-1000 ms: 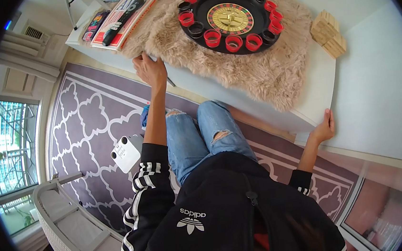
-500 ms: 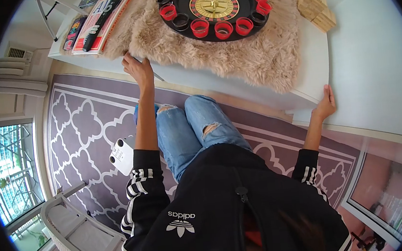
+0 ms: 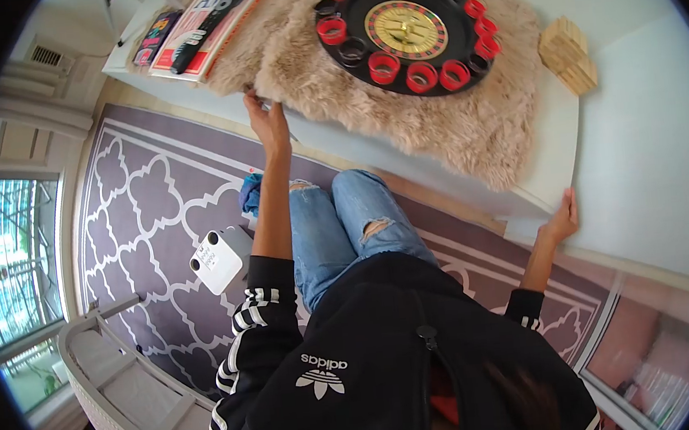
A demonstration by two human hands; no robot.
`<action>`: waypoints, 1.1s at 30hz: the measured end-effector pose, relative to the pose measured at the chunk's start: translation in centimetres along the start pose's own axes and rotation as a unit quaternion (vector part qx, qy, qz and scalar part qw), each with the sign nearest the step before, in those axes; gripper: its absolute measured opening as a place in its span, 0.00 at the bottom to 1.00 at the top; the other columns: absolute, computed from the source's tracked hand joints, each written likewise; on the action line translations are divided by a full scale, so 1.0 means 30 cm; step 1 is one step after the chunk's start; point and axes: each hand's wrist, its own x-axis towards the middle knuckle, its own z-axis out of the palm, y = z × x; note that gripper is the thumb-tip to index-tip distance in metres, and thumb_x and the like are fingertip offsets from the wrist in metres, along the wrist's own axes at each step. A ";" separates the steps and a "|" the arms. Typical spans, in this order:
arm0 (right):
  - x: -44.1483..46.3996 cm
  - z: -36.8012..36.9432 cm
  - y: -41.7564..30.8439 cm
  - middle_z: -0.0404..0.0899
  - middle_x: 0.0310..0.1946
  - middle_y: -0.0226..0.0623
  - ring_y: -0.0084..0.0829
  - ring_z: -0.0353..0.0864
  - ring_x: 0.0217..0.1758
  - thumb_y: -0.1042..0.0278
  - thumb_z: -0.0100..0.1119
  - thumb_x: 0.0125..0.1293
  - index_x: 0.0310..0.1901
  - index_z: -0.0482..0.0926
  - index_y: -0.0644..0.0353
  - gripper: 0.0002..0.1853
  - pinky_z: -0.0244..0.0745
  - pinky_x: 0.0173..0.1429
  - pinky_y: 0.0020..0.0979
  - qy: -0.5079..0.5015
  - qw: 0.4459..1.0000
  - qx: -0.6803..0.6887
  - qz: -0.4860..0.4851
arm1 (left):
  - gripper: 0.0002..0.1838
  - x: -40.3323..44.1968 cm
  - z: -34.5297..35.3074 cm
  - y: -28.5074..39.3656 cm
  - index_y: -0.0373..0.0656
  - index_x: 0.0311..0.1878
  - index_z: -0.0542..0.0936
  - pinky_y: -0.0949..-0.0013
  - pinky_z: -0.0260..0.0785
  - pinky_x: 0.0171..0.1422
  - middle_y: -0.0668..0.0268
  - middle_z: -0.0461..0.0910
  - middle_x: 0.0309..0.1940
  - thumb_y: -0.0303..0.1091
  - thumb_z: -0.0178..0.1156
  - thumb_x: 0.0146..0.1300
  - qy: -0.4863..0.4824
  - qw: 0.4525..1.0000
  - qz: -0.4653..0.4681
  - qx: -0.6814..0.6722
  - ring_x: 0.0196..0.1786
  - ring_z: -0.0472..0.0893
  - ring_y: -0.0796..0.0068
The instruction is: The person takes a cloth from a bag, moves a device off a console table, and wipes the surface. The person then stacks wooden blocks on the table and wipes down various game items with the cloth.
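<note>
A white table stretches across the top of the view, tilted down to the right. My left hand is at its front edge beside the pink-beige fur cover, with thumb and fingers bent around the edge; some fingertips are hidden. At the near right corner, my right hand has its fingers closed on the table's edge. On the fur sits a black roulette tray with a gold wheel, ringed by red cups and black cups.
Wooden blocks are stacked at the table's right end. A red-and-white box with a black marker-like object lies at the left. A white box rests on the patterned rug. A white chair stands lower left.
The view has turned, so the table and roulette tray appear lower and further right. Both hands keep to the same places on the table's edge.
</note>
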 end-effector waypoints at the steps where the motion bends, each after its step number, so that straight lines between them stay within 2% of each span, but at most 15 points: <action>1: 0.004 0.007 -0.003 0.81 0.43 0.40 0.27 0.77 0.45 0.72 0.59 0.59 0.45 0.79 0.70 0.14 0.70 0.54 0.24 0.001 1.000 -0.024 -0.007 | 0.21 0.005 -0.003 -0.025 0.37 0.50 0.68 0.67 0.65 0.48 0.59 0.74 0.39 0.32 0.60 0.54 0.013 1.000 0.011 0.017 0.42 0.72 0.66; 9: -0.006 -0.033 -0.015 0.80 0.45 0.38 0.26 0.76 0.45 0.69 0.57 0.62 0.49 0.77 0.69 0.16 0.69 0.53 0.26 -0.045 0.997 -0.053 -0.017 | 0.23 -0.024 -0.178 -0.052 0.42 0.60 0.66 0.69 0.64 0.53 0.68 0.72 0.41 0.36 0.56 0.64 -0.132 0.983 -0.047 -0.117 0.47 0.71 0.76; 11: -0.053 -0.061 -0.047 0.77 0.48 0.39 0.29 0.75 0.49 0.69 0.57 0.62 0.50 0.77 0.67 0.16 0.67 0.55 0.28 -0.038 0.983 -0.166 -0.071 | 0.26 -0.076 -0.293 -0.152 0.43 0.60 0.67 0.68 0.64 0.56 0.64 0.73 0.44 0.34 0.60 0.59 -0.081 0.994 -0.010 0.070 0.52 0.71 0.73; 13: -0.112 -0.099 -0.063 0.76 0.49 0.39 0.30 0.74 0.50 0.70 0.56 0.62 0.50 0.77 0.65 0.15 0.67 0.55 0.29 -0.030 0.975 -0.193 -0.107 | 0.26 -0.134 -0.443 -0.406 0.47 0.56 0.71 0.59 0.63 0.62 0.54 0.67 0.57 0.30 0.63 0.50 -0.060 0.959 -0.140 0.240 0.62 0.66 0.55; 15: -0.200 -0.084 -0.106 0.74 0.51 0.39 0.32 0.73 0.51 0.71 0.55 0.62 0.50 0.77 0.64 0.15 0.67 0.54 0.30 -0.014 0.965 -0.222 -0.141 | 0.27 -0.261 -0.565 -0.612 0.48 0.53 0.73 0.52 0.64 0.61 0.53 0.61 0.62 0.29 0.64 0.45 -0.113 0.885 -0.098 0.442 0.61 0.65 0.48; 17: -0.305 -0.063 -0.222 0.73 0.51 0.40 0.32 0.73 0.52 0.75 0.53 0.61 0.48 0.77 0.63 0.13 0.68 0.53 0.32 -0.032 0.902 -0.309 -0.301 | 0.25 -0.348 -0.686 -0.736 0.49 0.51 0.73 0.48 0.65 0.59 0.55 0.56 0.64 0.30 0.65 0.45 -0.229 0.810 -0.117 0.527 0.60 0.64 0.45; 20: -0.447 0.038 -0.390 0.75 0.49 0.40 0.33 0.74 0.50 0.77 0.52 0.61 0.47 0.78 0.63 0.13 0.68 0.53 0.33 -0.123 0.886 -0.239 -0.378 | 0.18 -0.367 -0.714 -0.795 0.45 0.44 0.76 0.53 0.67 0.55 0.53 0.68 0.56 0.29 0.64 0.46 -0.226 0.818 -0.248 0.467 0.55 0.70 0.52; 22: -0.514 0.072 -0.388 0.76 0.46 0.40 0.34 0.74 0.50 0.79 0.52 0.61 0.46 0.78 0.64 0.12 0.68 0.53 0.32 -0.257 0.908 -0.189 -0.270 | 0.11 -0.374 -0.706 -0.806 0.41 0.36 0.77 0.59 0.68 0.48 0.55 0.78 0.40 0.28 0.63 0.48 -0.183 0.906 -0.300 0.234 0.45 0.76 0.59; 23: -0.570 0.112 -0.398 0.77 0.45 0.40 0.35 0.74 0.50 0.78 0.53 0.60 0.46 0.78 0.64 0.12 0.68 0.54 0.32 -0.361 0.877 -0.156 -0.275 | 0.07 -0.369 -0.653 -0.717 0.38 0.32 0.77 0.64 0.68 0.41 0.58 0.79 0.28 0.29 0.62 0.49 -0.144 0.956 -0.150 0.208 0.35 0.78 0.62; 24: -0.652 0.171 -0.411 0.77 0.44 0.40 0.36 0.75 0.50 0.78 0.54 0.59 0.46 0.78 0.63 0.13 0.68 0.54 0.33 -0.460 0.836 -0.119 -0.274 | 0.08 -0.347 -0.618 -0.623 0.38 0.33 0.77 0.66 0.67 0.41 0.59 0.79 0.30 0.29 0.62 0.49 -0.203 0.955 -0.110 0.186 0.34 0.77 0.63; 25: -0.759 0.248 -0.471 0.76 0.47 0.42 0.37 0.74 0.52 0.75 0.58 0.57 0.47 0.78 0.62 0.15 0.67 0.56 0.34 -0.542 0.771 -0.139 -0.303 | 0.07 -0.313 -0.577 -0.403 0.39 0.32 0.77 0.69 0.66 0.43 0.60 0.77 0.28 0.29 0.61 0.49 -0.260 0.934 -0.218 0.109 0.37 0.75 0.68; 26: -0.854 0.323 -0.498 0.73 0.52 0.42 0.39 0.71 0.55 0.72 0.63 0.52 0.52 0.76 0.59 0.22 0.64 0.59 0.37 -0.590 0.706 -0.127 -0.370 | 0.08 -0.334 -0.562 -0.301 0.40 0.35 0.76 0.72 0.65 0.46 0.64 0.76 0.33 0.28 0.60 0.50 -0.307 0.938 -0.142 0.077 0.41 0.73 0.75; 29: -1.011 0.429 -0.430 0.66 0.60 0.40 0.41 0.64 0.63 0.72 0.65 0.42 0.58 0.71 0.56 0.35 0.57 0.66 0.38 -0.699 0.611 -0.083 -0.362 | 0.10 -0.383 -0.551 0.078 0.41 0.41 0.74 0.73 0.64 0.50 0.70 0.73 0.42 0.27 0.58 0.55 -0.408 0.839 -0.278 -0.228 0.46 0.71 0.79; 30: -1.008 0.436 -0.414 0.69 0.58 0.42 0.42 0.65 0.62 0.73 0.65 0.41 0.58 0.71 0.56 0.35 0.56 0.67 0.37 -0.732 0.591 -0.053 -0.334 | 0.11 -0.396 -0.570 0.144 0.41 0.43 0.73 0.73 0.64 0.52 0.70 0.72 0.44 0.27 0.58 0.56 -0.438 0.810 -0.299 -0.250 0.47 0.71 0.79; 33: -0.887 0.374 -0.459 0.75 0.49 0.42 0.40 0.72 0.56 0.74 0.64 0.40 0.56 0.72 0.58 0.34 0.62 0.63 0.35 -0.714 0.675 0.037 -0.182 | 0.17 -0.382 -0.641 0.129 0.39 0.51 0.72 0.68 0.61 0.61 0.63 0.73 0.51 0.27 0.57 0.57 -0.266 0.920 -0.226 -0.177 0.56 0.70 0.70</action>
